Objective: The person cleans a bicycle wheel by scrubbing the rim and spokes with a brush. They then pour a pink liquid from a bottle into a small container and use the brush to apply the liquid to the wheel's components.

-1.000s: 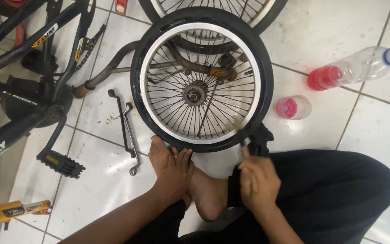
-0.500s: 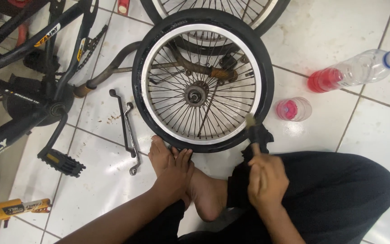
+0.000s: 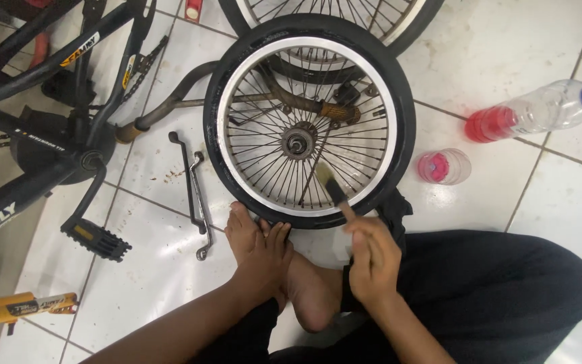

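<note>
At centre frame, flat on glossy white tile: small bike wheel, black rubber tyre, bright metal rim, thin wire spokes, rusty hub. Right hand, lower centre, closed round handle of a small brush, bristle end now pushed up-left over rim among lower-right spokes vs 0.5 s ago outside tyre edge. Left hand flat, fingers spread, pressing tyre's bottom edge beside bare foot.

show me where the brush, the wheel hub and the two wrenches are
brush [image 3: 332, 187], head view, on its dark bristle end over the spokes
wheel hub [image 3: 298, 143], head view, on the axle centre
wrenches [image 3: 195, 191], head view, on the shafts where they lie together
</note>
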